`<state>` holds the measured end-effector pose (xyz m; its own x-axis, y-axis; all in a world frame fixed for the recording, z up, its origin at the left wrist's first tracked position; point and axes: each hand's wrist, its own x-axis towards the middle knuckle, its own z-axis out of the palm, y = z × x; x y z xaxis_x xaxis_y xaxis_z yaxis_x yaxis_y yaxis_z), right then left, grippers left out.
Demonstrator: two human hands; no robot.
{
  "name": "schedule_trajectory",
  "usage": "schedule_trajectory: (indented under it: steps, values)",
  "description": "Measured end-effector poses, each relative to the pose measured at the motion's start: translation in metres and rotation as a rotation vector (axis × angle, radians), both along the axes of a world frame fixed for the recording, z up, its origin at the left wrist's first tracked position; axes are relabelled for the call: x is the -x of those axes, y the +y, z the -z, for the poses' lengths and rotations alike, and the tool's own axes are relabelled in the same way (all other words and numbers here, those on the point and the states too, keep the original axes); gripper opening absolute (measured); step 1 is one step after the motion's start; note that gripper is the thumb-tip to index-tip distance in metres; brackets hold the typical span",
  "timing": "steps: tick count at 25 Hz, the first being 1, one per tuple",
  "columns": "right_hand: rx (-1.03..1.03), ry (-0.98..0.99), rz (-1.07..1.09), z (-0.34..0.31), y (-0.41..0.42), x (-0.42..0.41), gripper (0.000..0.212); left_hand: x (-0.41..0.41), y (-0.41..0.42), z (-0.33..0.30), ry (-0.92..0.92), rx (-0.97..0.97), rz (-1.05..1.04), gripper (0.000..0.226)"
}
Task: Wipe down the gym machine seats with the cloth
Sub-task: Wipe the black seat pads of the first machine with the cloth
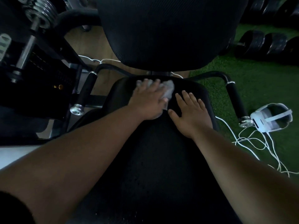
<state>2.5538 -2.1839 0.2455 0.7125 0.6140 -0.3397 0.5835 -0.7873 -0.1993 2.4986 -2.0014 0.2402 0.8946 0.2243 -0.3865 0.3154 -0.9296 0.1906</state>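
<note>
Item: cloth (pixel 169 88). Pale, thin, crumpled; lies at the far end of the seat (pixel 191 88), close under the backrest (pixel 161 33). Pinned flat beneath the left hand (pixel 148 101), whose fingers lie spread and fairly straight over it, pressing rather than clutching. Bunched folds show past the fingertips and beside the thumb.

Handling, as judged: light, limp, no stiffness of its own. It will bunch or roll under a sliding palm unless pressure is spread wide. Best taken with a flat palm over the middle of the wad, or by gathering the loose folds into the fingers when it must be lifted. Nothing fragile about it. Whether it is damp cannot be told in this dim light.

Item: seat. Black padded upholstery, smooth-looking, firm base. Likely a little slick, so the cloth should glide easily. Faint specks show on the near part; whether they are drops or dust cannot be told.

Item: right hand (pixel 192 113). Flat on the seat just beside the cloth, fingers extended, holding nothing; appears to serve as a brace.

Surroundings: black handles (pixel 85 89) on either side of the seat; white headset (pixel 273 117) with trailing white cables (pixel 252 143) on green turf (pixel 258 75) to the right; dumbbells (pixel 265 42) beyond; weight plates (pixel 38 12) far left.
</note>
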Motion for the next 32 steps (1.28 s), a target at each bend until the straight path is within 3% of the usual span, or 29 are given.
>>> schedule_trajectory:
  steps: [3, 8, 11, 16, 22, 27, 32]
  values:
    - [-0.01, 0.002, 0.015, 0.001, -0.004, 0.001, 0.074, -0.002, 0.022, 0.003, -0.064, 0.023, 0.061, 0.057]
    - [-0.021, 0.004, 0.019, 0.001, -0.002, 0.002, 0.075, 0.054, 0.054, -0.002, -0.032, -0.05, -0.326, 0.06]
    - [-0.014, -0.008, 0.023, 0.002, -0.002, 0.003, 0.075, 0.084, 0.01, -0.013, -0.046, -0.083, -0.189, 0.063]
    - [-0.034, -0.01, 0.017, 0.002, -0.003, 0.002, 0.073, 0.014, 0.027, -0.002, -0.021, -0.037, -0.108, 0.061]
    - [-0.021, -0.017, 0.016, 0.003, -0.003, 0.002, 0.073, 0.1, 0.043, -0.019, -0.05, 0.047, -0.437, 0.062]
    - [0.017, -0.013, 0.021, -0.001, -0.001, 0.004, 0.082, 0.11, 0.019, -0.028, -0.018, 0.006, -0.12, 0.067]
    - [0.055, 0.017, 0.026, -0.006, -0.001, 0.004, 0.082, 0.054, 0.041, -0.004, 0.01, -0.003, -0.184, 0.062]
